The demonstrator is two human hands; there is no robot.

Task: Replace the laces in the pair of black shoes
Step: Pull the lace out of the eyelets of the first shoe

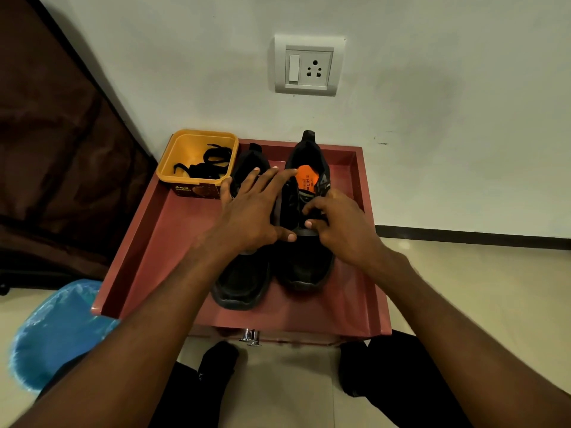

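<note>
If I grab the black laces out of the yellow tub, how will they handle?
Likely floppy: the black laces lie in loose loops and curls on the floor of the yellow tub. Probably very light, so the tub should stay put. The strands look tangled together, so lifting one may drag the rest along; a pinch near an end seems safer.

We see bare red surface on the rimmed red tray-top (173, 242) left of the two black shoes (244, 282), open to a hand coming from the front. The square yellow plastic tub (197, 159) blocks the far-left corner, nearly touching the left shoe's heel. Right of the shoes only a narrow strip runs along the raised rim. Behind, the white wall (432, 118) closes off the back.
</note>
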